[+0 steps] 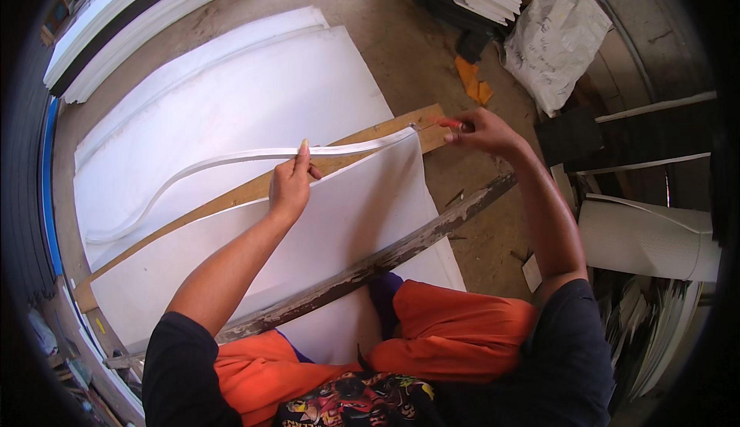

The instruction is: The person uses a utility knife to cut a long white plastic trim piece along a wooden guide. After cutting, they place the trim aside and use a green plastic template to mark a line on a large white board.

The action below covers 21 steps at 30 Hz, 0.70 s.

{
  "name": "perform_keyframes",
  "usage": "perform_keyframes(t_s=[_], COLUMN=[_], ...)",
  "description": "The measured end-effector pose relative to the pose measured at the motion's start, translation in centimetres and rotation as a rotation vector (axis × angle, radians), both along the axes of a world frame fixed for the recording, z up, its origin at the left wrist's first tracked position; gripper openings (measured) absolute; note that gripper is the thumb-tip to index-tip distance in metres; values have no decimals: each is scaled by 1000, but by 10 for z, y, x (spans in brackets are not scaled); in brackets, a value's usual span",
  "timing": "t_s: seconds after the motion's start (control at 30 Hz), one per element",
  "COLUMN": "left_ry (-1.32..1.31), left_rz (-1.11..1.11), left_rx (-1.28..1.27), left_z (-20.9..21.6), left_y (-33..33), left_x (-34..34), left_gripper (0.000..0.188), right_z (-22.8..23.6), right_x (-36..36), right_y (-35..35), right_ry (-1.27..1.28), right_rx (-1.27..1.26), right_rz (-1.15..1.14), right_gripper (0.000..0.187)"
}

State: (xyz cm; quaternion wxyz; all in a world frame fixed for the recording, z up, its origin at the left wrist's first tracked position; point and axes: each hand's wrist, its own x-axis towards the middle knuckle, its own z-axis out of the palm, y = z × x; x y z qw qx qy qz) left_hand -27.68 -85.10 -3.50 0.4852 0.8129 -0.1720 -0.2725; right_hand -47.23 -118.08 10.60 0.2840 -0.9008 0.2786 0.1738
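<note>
My left hand (290, 186) is closed around the middle of a long, narrow white strip (231, 155), thumb on top. The strip curves down to the left, its far-left end resting on white sheets. Its right end lifts near the corner of a white foam-like sheet (347, 203) in front of me. My right hand (491, 134) grips a slim tool with a red handle (449, 122), blurred by motion; its thin tip points at the strip's right end. Whether the tip touches the strip I cannot tell. A wooden board (433, 119) runs under the sheet's far edge.
A worn dark wooden bar (401, 253) crosses the sheet near my knees. Beyond lie large white sheets (254, 80), with stacked sheets (173, 11) at the far left. At the right are a white sack (556, 38), an orange cloth (472, 80) and a white roll (644, 236).
</note>
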Motion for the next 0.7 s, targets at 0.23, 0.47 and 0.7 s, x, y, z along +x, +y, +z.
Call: perform_keyframes(t_s=[0.23,0.47,0.7], left_ry=[5,-207,-240], left_rz=[-7,-355,-554], left_rx=[-110,168,21], left_z=[1,18,41], left_y=[-4,2,-45], left_x=[-6,-10,-45], left_gripper=[67,64,62], right_z=[-115,-114,-54], right_x=[19,31,30], right_y=[-3,0,39], right_ry=[-516,-289,-206], right_rx=[393,502,534], right_rz=[-199,-227,-94], right_gripper=[50,39,38])
